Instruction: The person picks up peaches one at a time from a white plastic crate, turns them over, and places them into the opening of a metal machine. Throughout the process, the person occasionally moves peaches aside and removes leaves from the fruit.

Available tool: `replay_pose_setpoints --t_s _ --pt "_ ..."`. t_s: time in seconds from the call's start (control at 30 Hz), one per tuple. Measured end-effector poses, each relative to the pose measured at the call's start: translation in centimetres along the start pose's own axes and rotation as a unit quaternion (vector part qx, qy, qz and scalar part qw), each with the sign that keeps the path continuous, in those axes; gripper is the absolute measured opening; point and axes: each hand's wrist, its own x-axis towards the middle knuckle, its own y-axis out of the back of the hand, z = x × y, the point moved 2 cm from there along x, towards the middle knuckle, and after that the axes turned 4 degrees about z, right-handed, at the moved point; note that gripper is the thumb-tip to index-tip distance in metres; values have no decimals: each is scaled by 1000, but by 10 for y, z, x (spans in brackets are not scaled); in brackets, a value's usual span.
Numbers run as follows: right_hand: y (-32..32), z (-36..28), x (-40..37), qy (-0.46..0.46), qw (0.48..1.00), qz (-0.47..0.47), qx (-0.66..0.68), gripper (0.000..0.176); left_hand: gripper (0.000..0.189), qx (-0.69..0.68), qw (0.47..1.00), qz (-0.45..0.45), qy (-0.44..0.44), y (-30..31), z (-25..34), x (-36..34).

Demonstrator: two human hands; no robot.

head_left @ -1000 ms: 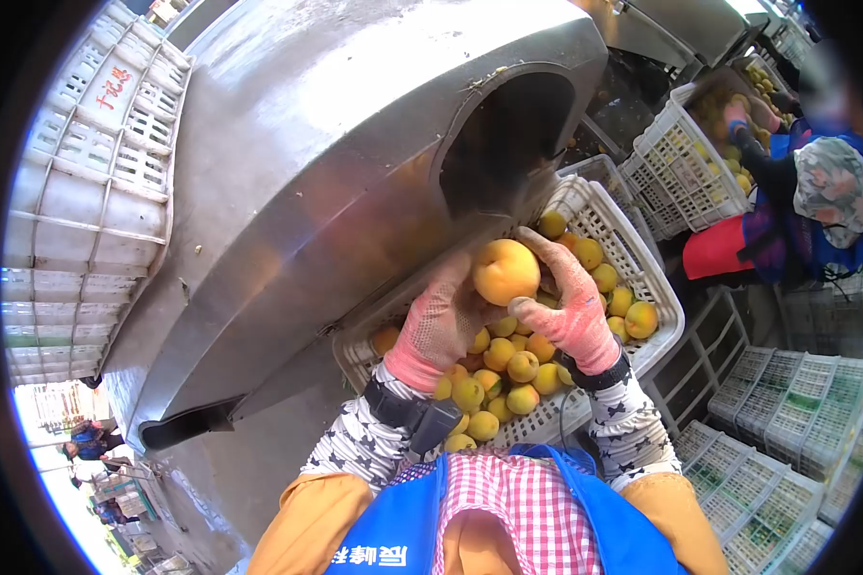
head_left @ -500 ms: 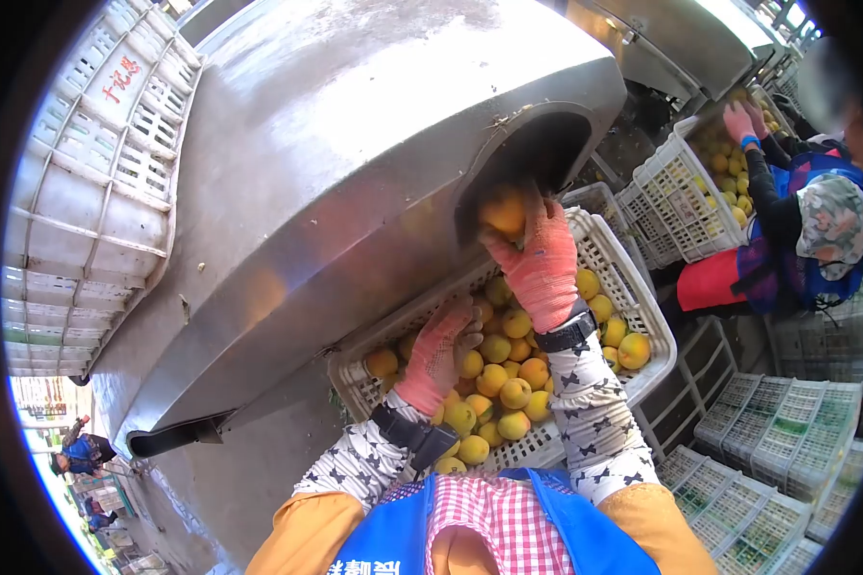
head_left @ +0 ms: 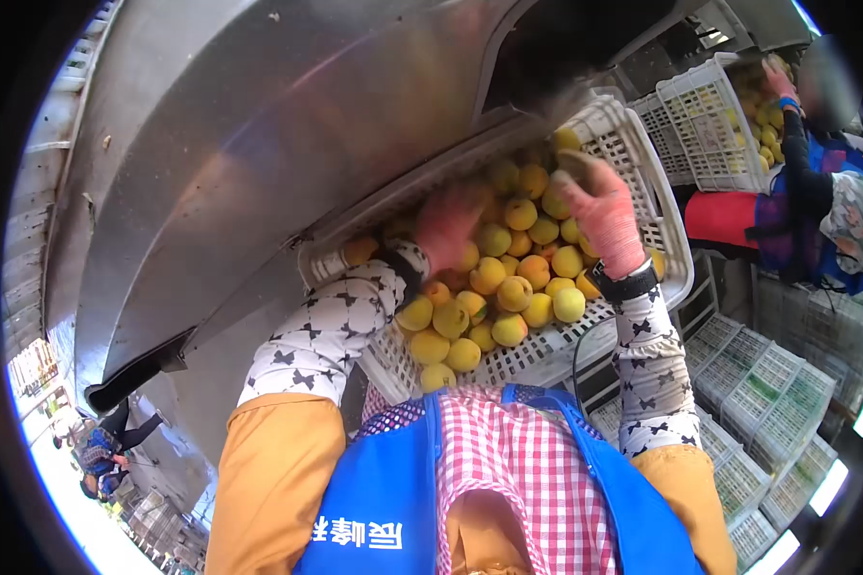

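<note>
Yellow-orange peaches (head_left: pixel 514 293) fill much of a white slatted plastic crate (head_left: pixel 679 251) in front of me. My left hand (head_left: pixel 448 227), in a pink glove, reaches down among the peaches on the crate's left side. Motion smears its fingers, and whatever they touch is hidden. Over the right part of the crate is my right hand (head_left: pixel 606 218), also pink-gloved, with thumb and fingers apart. Its thumb lies close to a yellow peach (head_left: pixel 554 201), and no held fruit shows.
A large metal machine housing (head_left: pixel 259 125) with a dark opening (head_left: pixel 585 43) borders the crate's far side. On the right, a co-worker's gloved hand (head_left: pixel 777 75) is at another peach crate (head_left: pixel 710 129). Stacked crates (head_left: pixel 762 383) stand at lower right.
My right hand has come from the machine opening back over the crate, without the peach it held. My left hand has moved among the peaches. The view has tilted down.
</note>
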Motion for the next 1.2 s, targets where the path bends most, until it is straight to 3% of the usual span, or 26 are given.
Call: replay_pose_setpoints --t_s 0.03,0.07,0.13,0.23,0.3,0.37,0.4,0.43,0.47,0.53,0.63,0.67,0.73,0.8,0.9,0.97,1.03,1.1,1.13,1.2 --pt "-4 13 -17 -22 988 -88 -125 49 50 86 995 -54 -20 -2 0 12" --pt "-11 27 -30 -42 950 -193 -241 48 50 78 995 -57 -18 -22 -5 24" --pt "-31 38 -51 -93 845 -348 -395 55 33 186 972 -147 4 -65 -11 42" --pt "-63 58 -74 -106 733 -475 -475 61 19 145 982 -118 -27 -66 -10 53" --pt "-63 50 -75 -105 735 -479 -469 61 18 129 985 -100 -52 -54 -5 45" --pt "-66 49 -73 -115 756 -463 -449 63 17 123 986 -79 -83 -24 -6 38" --pt "-56 50 -75 -79 840 -375 -383 70 24 -123 989 -77 -22 -8 -13 29" --pt "-38 27 -69 -30 898 -321 -300 70 30 -359 930 -71 40 8 -15 24" --pt "-25 14 -64 1 945 -253 -209 74 30 -351 933 -71 34 19 -12 23" --pt "-7 -12 -58 68 970 -175 -154 81 39 -575 801 -143 84 38 3 17" --pt "0 -52 -51 131 968 -136 -166 86 52 -822 502 -223 149 70 22 4" --pt "3 -64 -49 170 965 -108 -169 84 52 -818 511 -221 143 80 29 5" --pt "7 -70 -47 180 976 -63 -107 83 55 -865 444 -162 168 94 47 16" --pt "10 -78 -46 139 990 -26 3 78 54 -866 450 -148 163 103 51 21" --pt "9 -92 -30 207 978 24 -19 76 51 -883 431 -104 153 113 57 32" --pt "-5 -107 6 260 944 183 -89 76 42 -784 598 74 153 109 47 40" --pt "-16 -99 38 279 923 206 -166 70 37 -794 583 29 167 110 43 31" --pt "-27 -97 50 255 930 197 -175 67 35 -737 644 83 187 111 45 20" --pt "-32 -97 55 229 939 180 -185 63 35 -737 645 81 185 111 43 16" --pt "-35 -97 57 229 930 191 -213 61 34 -839 473 9 269 105 39 5"
